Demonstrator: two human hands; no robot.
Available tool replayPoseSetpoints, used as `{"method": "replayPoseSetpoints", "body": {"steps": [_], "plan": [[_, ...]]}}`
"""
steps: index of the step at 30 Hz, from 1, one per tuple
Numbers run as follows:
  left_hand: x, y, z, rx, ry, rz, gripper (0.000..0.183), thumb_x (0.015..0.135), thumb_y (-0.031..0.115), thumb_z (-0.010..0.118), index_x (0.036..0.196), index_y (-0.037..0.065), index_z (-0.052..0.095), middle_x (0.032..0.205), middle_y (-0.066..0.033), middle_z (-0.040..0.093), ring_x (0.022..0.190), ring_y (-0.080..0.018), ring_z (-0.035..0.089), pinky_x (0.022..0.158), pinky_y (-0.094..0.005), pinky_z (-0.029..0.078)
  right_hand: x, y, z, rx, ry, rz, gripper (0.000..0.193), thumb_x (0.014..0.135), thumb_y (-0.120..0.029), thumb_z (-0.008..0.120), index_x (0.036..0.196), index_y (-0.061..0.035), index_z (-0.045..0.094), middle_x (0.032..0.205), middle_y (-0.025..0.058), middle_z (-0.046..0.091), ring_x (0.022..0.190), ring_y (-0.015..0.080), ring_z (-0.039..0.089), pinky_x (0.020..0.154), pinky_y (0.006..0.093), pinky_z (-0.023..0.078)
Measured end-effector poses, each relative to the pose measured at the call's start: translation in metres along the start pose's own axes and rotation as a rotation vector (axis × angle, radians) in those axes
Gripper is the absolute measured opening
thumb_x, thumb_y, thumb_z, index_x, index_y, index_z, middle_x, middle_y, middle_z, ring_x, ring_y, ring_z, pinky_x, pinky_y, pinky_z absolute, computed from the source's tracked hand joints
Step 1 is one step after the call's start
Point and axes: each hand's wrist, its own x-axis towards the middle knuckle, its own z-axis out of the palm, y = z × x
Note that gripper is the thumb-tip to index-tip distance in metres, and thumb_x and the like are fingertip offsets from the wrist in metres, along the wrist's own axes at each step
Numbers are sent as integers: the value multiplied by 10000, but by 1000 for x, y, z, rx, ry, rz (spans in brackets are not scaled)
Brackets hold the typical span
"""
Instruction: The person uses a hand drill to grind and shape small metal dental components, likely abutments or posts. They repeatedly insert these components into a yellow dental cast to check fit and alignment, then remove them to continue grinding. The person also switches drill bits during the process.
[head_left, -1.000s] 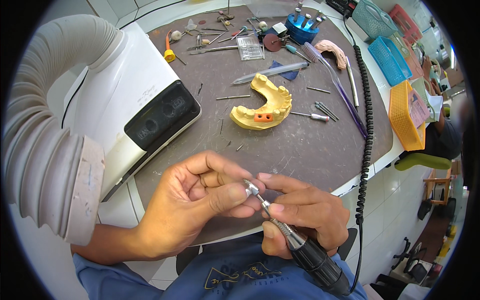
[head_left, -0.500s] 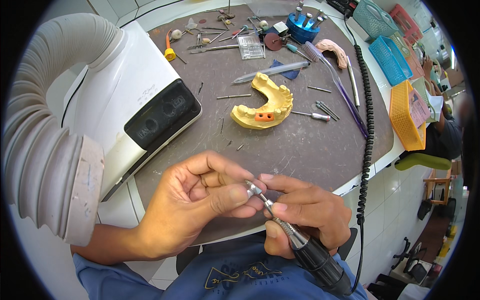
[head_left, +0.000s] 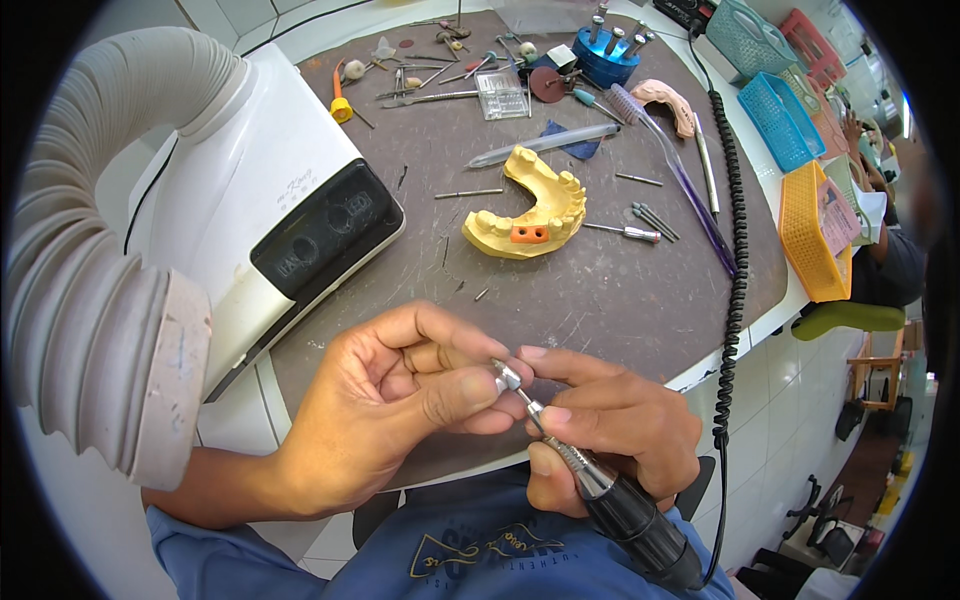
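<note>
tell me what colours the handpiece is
The handpiece has a black body and silver front end, best seen in the head view.

We see black and silver on the drill, plain silver on the metal piece, and gold-printed blue on the shirt. Our mat is grey-brown streaked paler, our tooth model yellow, and its block orange. We find white on the box, black on its panel, and meshed yellow on the nearest basket.
</note>
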Motion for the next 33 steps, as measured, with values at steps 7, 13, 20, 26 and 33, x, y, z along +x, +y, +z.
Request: {"method": "replayPoseSetpoints", "body": {"steps": [7, 13, 20, 26, 33], "plan": [[-1, 0, 0, 3, -8, 4, 192, 961, 67, 606, 1130, -3, 548, 1114, -221, 651, 939, -190, 709, 861, -281, 589, 0, 1, 0, -1, -3, -14, 267, 709, 75, 760, 952, 77, 651, 785, 157, 686, 754, 298, 722, 806, 485, 619], [-1, 1, 1, 5, -5, -3, 191, 958, 63, 609, 1127, -4, 550, 1113, -220, 652, 948, -191, 706, 861, -282, 590, 0, 0, 1, -6, 7, -18, 264, 707, 78, 755, 950, 81, 652, 780, 156, 686, 758, 298, 723, 801, 485, 620], [-1, 0, 1, 8, 6, 0, 189, 957, 55, 609, 1127, -3, 550, 1109, -217, 653, 927, -181, 709, 852, -276, 587, -1, 1, 0, 0, 1, -11, 263, 705, 66, 759, 945, 82, 654, 787, 160, 687, 767, 308, 727, 796, 472, 623], [-1, 0, 2, 10, 11, 0, 187, 959, 54, 606, 1128, -3, 549, 1108, -218, 651, 915, -171, 708, 851, -274, 585, -1, 0, 0, -15, 1, -11, 264, 695, 78, 743, 943, 84, 654, 784, 155, 688, 755, 303, 726, 796, 471, 624], [-1, 0, 1, 14, 9, 1, 186, 959, 49, 603, 1128, -4, 548, 1113, -225, 648, 922, -174, 708, 854, -273, 584, -1, 2, 0, -16, 1, -24, 268, 692, 84, 741, 945, 81, 656, 787, 150, 690, 754, 299, 726, 792, 470, 626]]}}
